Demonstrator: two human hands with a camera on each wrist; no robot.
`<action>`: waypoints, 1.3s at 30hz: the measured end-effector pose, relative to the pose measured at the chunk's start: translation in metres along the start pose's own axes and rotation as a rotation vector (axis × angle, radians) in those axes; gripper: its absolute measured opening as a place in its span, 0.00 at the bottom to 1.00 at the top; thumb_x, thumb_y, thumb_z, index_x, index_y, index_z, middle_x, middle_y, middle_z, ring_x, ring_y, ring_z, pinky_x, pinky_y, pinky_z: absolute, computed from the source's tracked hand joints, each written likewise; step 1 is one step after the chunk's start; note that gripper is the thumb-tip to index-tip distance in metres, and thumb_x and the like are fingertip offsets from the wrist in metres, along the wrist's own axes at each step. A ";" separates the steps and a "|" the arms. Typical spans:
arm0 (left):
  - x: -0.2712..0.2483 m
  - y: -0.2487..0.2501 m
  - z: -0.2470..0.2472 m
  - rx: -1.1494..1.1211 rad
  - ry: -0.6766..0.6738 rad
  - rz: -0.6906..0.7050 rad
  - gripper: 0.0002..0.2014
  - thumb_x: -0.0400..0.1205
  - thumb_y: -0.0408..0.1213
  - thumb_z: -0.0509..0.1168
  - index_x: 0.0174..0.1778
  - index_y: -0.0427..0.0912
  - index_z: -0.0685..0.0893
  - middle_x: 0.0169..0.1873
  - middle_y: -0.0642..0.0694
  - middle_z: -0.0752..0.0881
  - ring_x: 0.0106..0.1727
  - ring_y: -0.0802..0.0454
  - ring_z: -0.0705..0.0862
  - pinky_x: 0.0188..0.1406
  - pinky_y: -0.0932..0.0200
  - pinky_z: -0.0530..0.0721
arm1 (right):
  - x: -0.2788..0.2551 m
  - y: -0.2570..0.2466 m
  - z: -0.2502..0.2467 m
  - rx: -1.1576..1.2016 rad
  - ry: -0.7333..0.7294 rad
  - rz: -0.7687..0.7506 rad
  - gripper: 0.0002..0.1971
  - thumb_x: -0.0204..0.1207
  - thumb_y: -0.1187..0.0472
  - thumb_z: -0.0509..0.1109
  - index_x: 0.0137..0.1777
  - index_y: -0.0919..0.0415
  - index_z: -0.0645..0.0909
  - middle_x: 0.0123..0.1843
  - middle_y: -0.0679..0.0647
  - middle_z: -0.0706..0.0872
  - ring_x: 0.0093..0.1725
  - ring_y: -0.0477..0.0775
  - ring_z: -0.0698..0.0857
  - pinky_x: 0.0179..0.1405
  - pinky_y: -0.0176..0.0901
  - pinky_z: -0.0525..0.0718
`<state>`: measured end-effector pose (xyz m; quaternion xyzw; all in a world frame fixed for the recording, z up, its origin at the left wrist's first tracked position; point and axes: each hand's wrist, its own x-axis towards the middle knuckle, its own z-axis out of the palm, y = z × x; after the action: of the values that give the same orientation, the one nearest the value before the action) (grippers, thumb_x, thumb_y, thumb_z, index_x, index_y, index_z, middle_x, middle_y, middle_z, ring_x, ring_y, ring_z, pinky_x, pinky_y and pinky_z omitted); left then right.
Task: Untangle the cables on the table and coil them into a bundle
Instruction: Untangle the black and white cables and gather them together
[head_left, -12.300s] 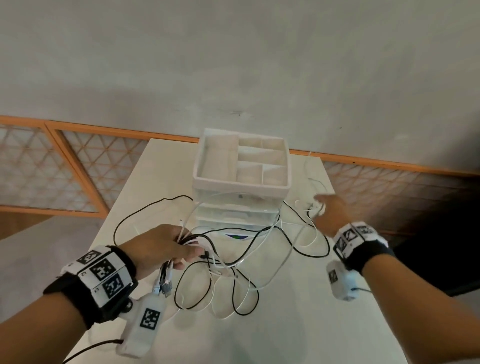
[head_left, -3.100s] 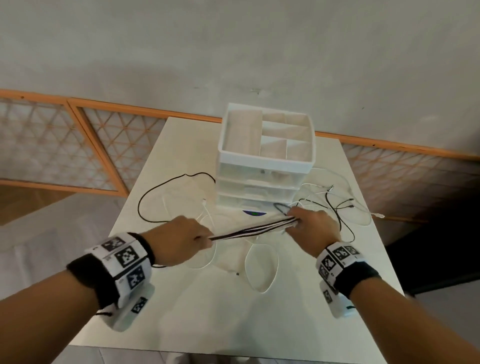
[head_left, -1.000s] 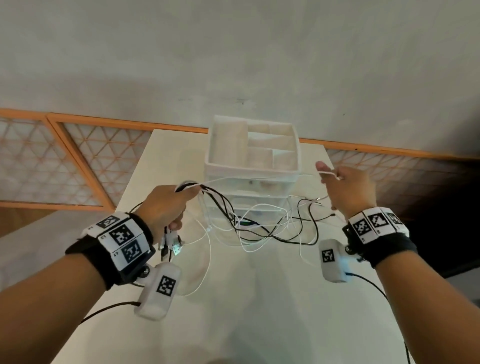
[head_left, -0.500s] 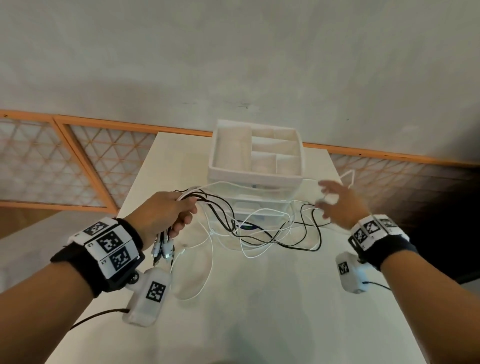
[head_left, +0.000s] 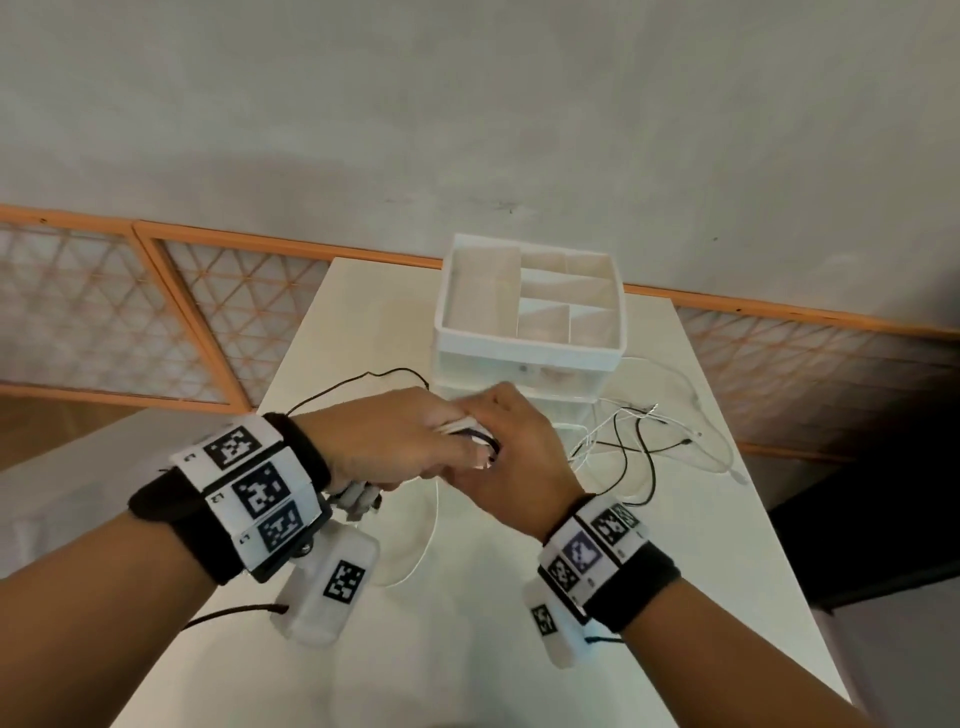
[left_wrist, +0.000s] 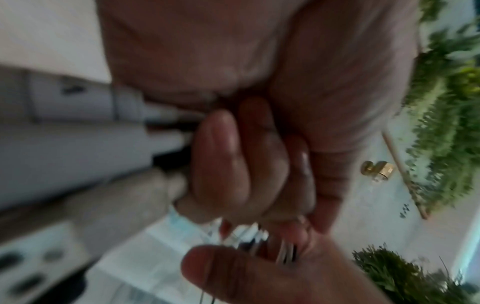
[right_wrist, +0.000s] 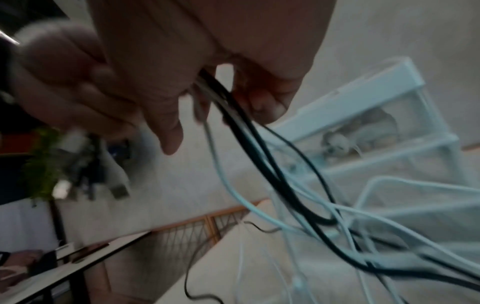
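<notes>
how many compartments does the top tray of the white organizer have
5 in the white organizer top tray: one long compartment down the left side, two across the far right, one wide in the middle right, and two at the near right make it possibly 6; dividers are faint.

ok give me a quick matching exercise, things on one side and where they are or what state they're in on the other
Things:
1. left hand
2. right hand
3. white plastic drawer organiser
4. loose black and white cables

States:
a. sprawled on the white table, right of the hands
b. at the table's far end, top tray empty
c. grips the gathered cables, plugs hanging below
d. closed round the strands beside the other hand

Pairs: 1-c, 2-d, 3-b, 4-a
</notes>
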<state>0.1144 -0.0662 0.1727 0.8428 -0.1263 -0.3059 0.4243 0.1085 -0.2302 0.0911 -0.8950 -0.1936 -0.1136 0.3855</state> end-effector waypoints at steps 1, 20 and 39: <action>-0.005 0.002 -0.003 0.057 -0.012 0.039 0.19 0.84 0.51 0.65 0.40 0.37 0.82 0.23 0.50 0.73 0.19 0.57 0.67 0.16 0.65 0.68 | 0.000 0.010 0.003 -0.032 -0.028 0.050 0.08 0.67 0.51 0.79 0.43 0.44 0.83 0.48 0.51 0.80 0.42 0.55 0.85 0.41 0.56 0.87; 0.004 -0.143 -0.010 0.135 0.507 -0.270 0.20 0.88 0.51 0.57 0.34 0.47 0.81 0.34 0.44 0.85 0.35 0.42 0.80 0.34 0.54 0.72 | -0.045 0.084 0.012 -0.303 -0.230 0.434 0.13 0.71 0.51 0.74 0.55 0.44 0.80 0.42 0.40 0.86 0.43 0.46 0.86 0.50 0.45 0.84; 0.018 -0.224 0.011 0.403 0.216 -0.606 0.15 0.79 0.40 0.69 0.60 0.39 0.84 0.59 0.40 0.87 0.59 0.40 0.85 0.50 0.55 0.82 | -0.045 0.018 0.131 -0.325 -0.839 0.261 0.09 0.68 0.52 0.67 0.44 0.54 0.82 0.47 0.56 0.87 0.48 0.58 0.85 0.46 0.42 0.81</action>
<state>0.1109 0.0544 -0.0173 0.9360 0.1165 -0.2958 0.1514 0.0826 -0.1568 -0.0255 -0.9292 -0.1984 0.2787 0.1396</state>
